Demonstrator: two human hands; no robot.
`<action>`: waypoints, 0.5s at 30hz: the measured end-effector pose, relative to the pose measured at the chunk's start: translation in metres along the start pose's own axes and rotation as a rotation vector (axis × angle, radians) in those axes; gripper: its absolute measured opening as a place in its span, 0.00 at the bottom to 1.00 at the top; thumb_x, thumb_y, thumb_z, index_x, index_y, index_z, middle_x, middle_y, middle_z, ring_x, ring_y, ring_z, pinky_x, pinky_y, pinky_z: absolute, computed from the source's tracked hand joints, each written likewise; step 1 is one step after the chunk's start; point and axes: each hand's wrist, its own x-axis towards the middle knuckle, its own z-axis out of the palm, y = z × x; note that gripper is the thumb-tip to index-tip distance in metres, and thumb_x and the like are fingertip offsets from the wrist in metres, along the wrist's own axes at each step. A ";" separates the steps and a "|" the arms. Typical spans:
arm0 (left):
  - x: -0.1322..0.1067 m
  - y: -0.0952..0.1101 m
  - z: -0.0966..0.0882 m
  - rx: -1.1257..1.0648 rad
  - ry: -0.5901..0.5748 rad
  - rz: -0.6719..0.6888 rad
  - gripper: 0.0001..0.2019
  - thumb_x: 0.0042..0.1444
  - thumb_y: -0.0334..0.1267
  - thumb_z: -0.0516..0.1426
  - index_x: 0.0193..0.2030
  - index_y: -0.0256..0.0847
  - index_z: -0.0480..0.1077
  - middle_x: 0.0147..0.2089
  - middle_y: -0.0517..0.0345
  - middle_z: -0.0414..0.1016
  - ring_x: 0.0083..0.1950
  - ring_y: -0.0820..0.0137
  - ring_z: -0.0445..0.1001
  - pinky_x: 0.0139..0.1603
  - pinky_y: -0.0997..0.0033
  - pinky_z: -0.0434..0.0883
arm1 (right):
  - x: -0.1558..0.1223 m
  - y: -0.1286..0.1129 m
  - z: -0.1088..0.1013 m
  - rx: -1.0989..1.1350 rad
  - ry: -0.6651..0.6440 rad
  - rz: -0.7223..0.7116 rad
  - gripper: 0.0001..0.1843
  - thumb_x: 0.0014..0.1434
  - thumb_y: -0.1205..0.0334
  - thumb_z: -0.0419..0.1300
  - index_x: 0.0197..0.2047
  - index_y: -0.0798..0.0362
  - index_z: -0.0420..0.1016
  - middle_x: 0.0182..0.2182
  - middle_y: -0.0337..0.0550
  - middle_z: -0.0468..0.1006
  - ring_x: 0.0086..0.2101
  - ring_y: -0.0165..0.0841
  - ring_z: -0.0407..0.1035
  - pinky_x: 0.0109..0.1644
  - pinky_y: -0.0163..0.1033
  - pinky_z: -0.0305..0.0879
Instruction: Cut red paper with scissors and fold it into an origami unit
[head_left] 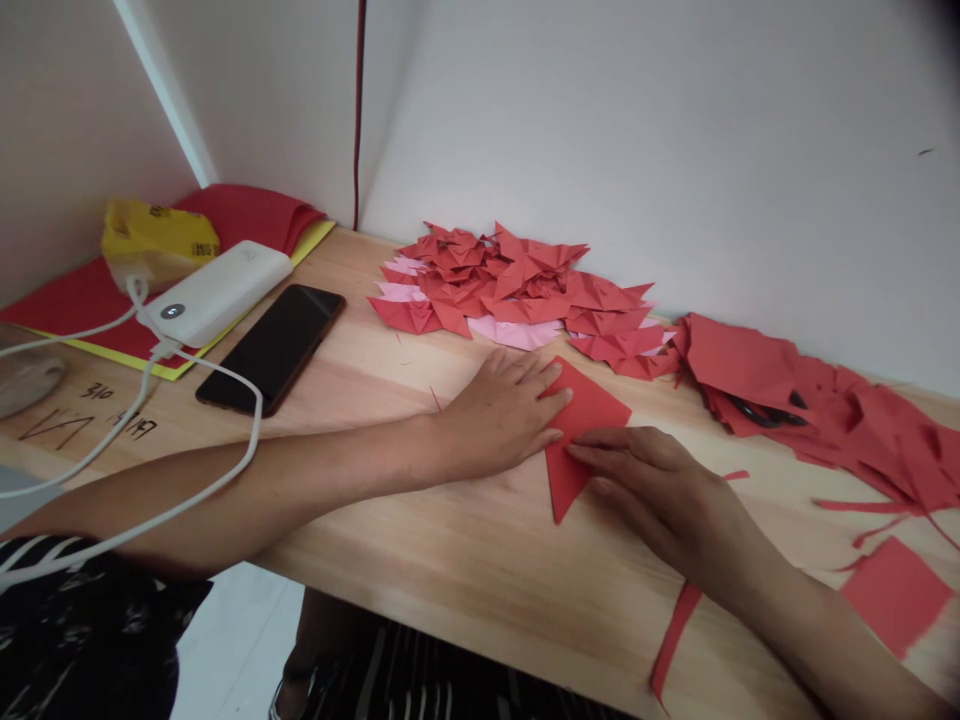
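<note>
A folded piece of red paper (589, 400), roughly triangular, lies on the wooden table in front of me. Across its left edge rests my left hand (499, 412), open, with the fingers spread and their tips on the paper. From the right comes my right hand (667, 480), its fingers stretched out and laid on the lower right part of the paper. The right thumb is partly hidden beneath the fingers. Just behind the hands is a heap of folded red and pink paper pieces (517, 285).
On the right lie a pile of red paper sheets (742, 365) with dark-handled scissors (757, 412), a red square (898, 595) and paper strips (675, 640). A black phone (274, 348), white power bank (225, 295) and yellow packet (154, 240) are left. A white cable (251, 440) crosses my left arm.
</note>
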 end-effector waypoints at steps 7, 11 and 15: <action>0.000 0.002 0.004 0.014 0.009 -0.009 0.22 0.66 0.45 0.45 0.62 0.37 0.63 0.67 0.41 0.58 0.68 0.51 0.54 0.63 0.46 0.53 | 0.001 -0.002 -0.001 -0.004 0.016 0.005 0.16 0.64 0.63 0.54 0.55 0.46 0.72 0.51 0.47 0.74 0.49 0.40 0.69 0.51 0.48 0.69; 0.001 0.002 0.004 0.017 0.015 -0.006 0.22 0.66 0.45 0.45 0.62 0.37 0.63 0.67 0.40 0.58 0.68 0.51 0.54 0.63 0.46 0.54 | 0.001 -0.002 0.000 0.008 0.020 0.004 0.17 0.65 0.63 0.53 0.55 0.45 0.72 0.51 0.47 0.75 0.49 0.41 0.70 0.51 0.49 0.69; 0.000 0.002 0.004 0.022 0.016 -0.003 0.22 0.66 0.45 0.45 0.62 0.36 0.63 0.67 0.40 0.58 0.68 0.51 0.55 0.63 0.46 0.54 | -0.001 0.001 0.001 0.011 -0.010 0.006 0.18 0.65 0.64 0.53 0.57 0.45 0.70 0.52 0.47 0.73 0.50 0.41 0.68 0.53 0.51 0.68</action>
